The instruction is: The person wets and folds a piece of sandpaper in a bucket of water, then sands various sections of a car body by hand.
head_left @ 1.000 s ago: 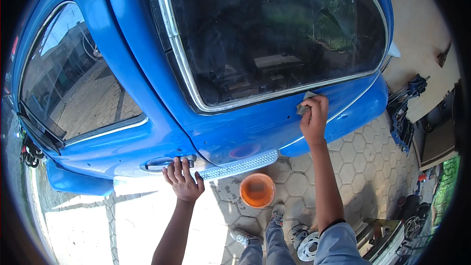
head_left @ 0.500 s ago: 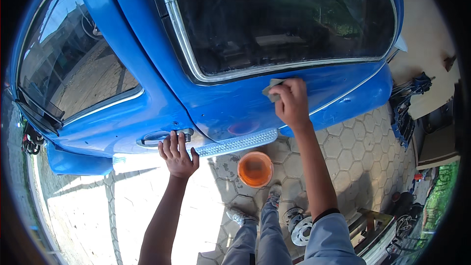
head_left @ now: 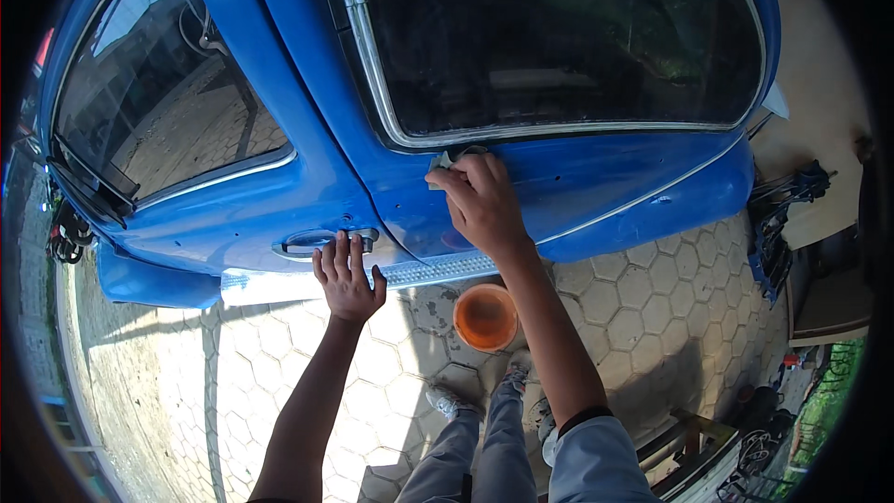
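A blue car with a dull, dusty-looking finish stands before me. My right hand pinches a folded grey-green piece of sandpaper against the body panel, just under the chrome trim of the dark side window. Part of the sheet is hidden behind the fingers. Farther left, my left hand lies with its fingers apart against the door, by the chrome door handle; nothing is held in it.
An orange bucket stands on the hexagonal pavers near my feet, below the ribbed running board. Dark parts lean by a board at the right. A metal frame and other parts lie at the lower right.
My right hand has slid left along the panel with the sandpaper, to under the window's lower left corner. The left hand stays by the door handle. The view has shifted slightly.
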The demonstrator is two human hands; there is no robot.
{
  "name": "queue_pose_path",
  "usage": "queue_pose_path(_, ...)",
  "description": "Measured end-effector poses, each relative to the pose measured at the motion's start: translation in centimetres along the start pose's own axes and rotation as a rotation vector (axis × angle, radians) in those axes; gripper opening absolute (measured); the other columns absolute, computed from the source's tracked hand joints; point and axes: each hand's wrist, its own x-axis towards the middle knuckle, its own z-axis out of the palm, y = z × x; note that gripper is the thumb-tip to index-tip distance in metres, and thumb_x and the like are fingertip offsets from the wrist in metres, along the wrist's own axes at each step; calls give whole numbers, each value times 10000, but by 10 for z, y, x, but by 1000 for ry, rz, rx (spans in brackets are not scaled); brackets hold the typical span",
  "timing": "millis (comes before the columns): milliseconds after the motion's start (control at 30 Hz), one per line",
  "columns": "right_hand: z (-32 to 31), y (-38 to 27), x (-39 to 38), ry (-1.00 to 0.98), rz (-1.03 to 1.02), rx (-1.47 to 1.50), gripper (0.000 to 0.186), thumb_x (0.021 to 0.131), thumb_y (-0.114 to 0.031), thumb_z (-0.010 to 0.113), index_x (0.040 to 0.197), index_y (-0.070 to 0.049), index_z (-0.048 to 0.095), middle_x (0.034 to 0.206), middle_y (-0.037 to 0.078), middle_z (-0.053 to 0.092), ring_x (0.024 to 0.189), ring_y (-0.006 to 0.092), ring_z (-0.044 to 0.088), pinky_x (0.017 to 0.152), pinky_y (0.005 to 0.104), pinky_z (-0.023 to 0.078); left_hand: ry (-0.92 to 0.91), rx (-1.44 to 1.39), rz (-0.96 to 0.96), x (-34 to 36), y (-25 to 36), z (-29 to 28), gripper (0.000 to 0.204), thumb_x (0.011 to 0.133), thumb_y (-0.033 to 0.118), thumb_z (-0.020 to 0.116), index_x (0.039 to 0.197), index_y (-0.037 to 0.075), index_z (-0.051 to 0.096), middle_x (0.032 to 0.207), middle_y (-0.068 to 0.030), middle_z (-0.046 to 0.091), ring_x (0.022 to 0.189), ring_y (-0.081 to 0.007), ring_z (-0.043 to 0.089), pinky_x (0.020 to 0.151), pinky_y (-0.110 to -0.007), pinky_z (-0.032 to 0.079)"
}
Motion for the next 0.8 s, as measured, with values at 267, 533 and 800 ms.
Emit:
queue_pose_path(267, -22, 23, -11, 566, 630, -41, 287, 814, 151, 514, 1000, -54, 591, 983, 69, 496, 772, 174, 554, 681, 318, 460, 122, -41, -80, 11, 10, 12, 655, 823, 316, 548, 1396, 13, 457, 1418, -240, 427, 1261, -423, 386, 1111, -594, 205)
queue_pose_path(533, 46, -46, 7, 142, 158, 174, 328, 741, 104, 627, 1004, -91, 653, 905, 83, 529, 790, 243, 559, 708, 357, 451, 268, -135, -545, 46, -64, -32, 554, 951, 339, 447, 1375, -17, 422, 1379, -247, 374, 1234, -403, 357, 1039, -556, 243)
queue_pose_path(800, 28, -45, 16, 460, 583, 30, 288, 764, 136, 568, 976, -50, 628, 919, 84, 515, 780, 223, 572, 662, 319, 448, 384, -160, -779, 77, -68, -19, 636, 1040, 431, 315, 1507, 6, 232, 1557, -259, 178, 1445, -432, 175, 1136, -574, 145)
